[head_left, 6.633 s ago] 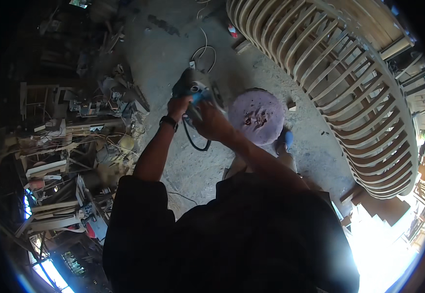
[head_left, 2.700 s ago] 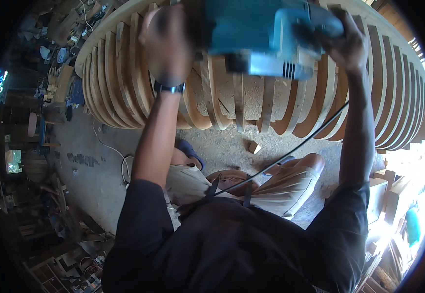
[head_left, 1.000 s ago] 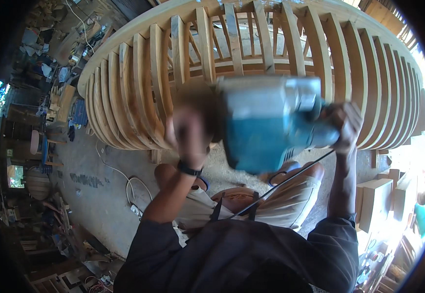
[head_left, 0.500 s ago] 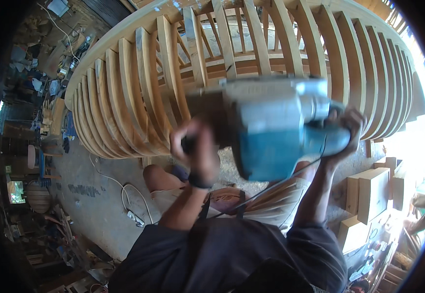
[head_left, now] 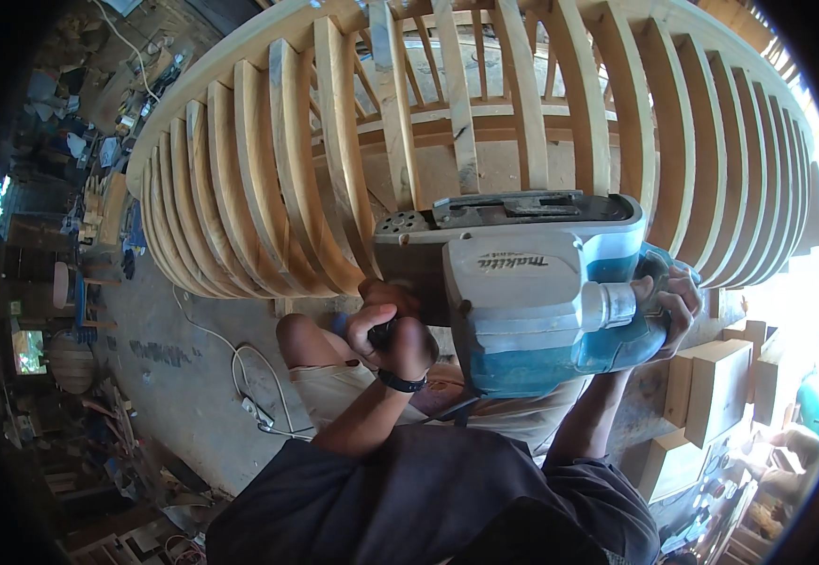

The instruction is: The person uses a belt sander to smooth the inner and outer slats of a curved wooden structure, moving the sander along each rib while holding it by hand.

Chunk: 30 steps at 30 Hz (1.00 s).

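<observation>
I hold a blue and grey belt sander [head_left: 513, 282] in both hands, on its side in front of the curved wooden slats [head_left: 339, 160]. Its long flat side, with a dark metal edge, faces the slats; whether it touches them I cannot tell. My left hand [head_left: 393, 331] is closed round the dark front knob, a black band on the wrist. Round the blue rear handle [head_left: 628, 350], my right hand [head_left: 681, 309] is closed at the sander's right end. The slats stand in a row, joined to a curved wooden rail [head_left: 198, 80].
A pale cable [head_left: 237, 363] lies looped on the concrete floor [head_left: 160, 377] at left. Wooden blocks [head_left: 718, 391] are stacked at right. Wood scraps and clutter [head_left: 99, 443] line the left side. My bent knee [head_left: 301, 337] is just below the slats.
The sander has come down and nearer my body with both hands still on it. Its long flat side now shows clearly along the top. The blurring from motion is gone.
</observation>
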### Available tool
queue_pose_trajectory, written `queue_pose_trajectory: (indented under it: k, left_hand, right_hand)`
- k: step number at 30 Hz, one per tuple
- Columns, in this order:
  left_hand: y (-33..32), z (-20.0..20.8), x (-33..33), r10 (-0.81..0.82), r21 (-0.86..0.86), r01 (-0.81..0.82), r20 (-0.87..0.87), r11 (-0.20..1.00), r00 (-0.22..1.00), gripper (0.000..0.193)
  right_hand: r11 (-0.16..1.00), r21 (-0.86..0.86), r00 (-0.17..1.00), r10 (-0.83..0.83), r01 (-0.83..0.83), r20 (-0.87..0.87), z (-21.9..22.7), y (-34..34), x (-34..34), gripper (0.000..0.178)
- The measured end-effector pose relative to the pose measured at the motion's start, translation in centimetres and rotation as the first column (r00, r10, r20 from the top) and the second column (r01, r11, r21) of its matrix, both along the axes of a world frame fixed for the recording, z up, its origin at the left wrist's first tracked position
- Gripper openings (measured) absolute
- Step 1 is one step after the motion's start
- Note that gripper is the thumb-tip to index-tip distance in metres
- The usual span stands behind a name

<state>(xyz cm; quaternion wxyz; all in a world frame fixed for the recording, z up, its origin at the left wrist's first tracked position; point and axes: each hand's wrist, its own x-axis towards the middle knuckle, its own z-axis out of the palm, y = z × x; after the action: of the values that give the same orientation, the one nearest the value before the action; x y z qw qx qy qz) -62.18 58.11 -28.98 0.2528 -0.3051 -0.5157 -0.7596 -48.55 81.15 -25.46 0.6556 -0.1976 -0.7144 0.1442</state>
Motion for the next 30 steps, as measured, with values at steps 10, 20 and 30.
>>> queue_pose_trajectory:
  k: [10,20,30]
  left_hand:
    - [1.3,7.1,-6.7,0.163,-0.057,-0.154,0.246,0.986,0.955,0.018]
    - [1.3,17.2,-25.6,0.088,0.055,-0.108,0.284,0.993,0.955,0.016]
    - [-3.6,12.0,-18.3,0.531,-0.219,-0.815,-0.663,0.536,0.527,0.019]
  right_hand:
    - [0.999,0.005,0.987,0.042,-0.044,0.154,5.7,2.2,-4.7,0.029]
    - [0.941,-0.014,0.871,0.318,-0.338,0.374,16.7,2.7,-21.5,0.027]
    - [0.949,0.049,0.867,0.264,-0.313,0.423,11.3,-0.3,-14.7,0.024]
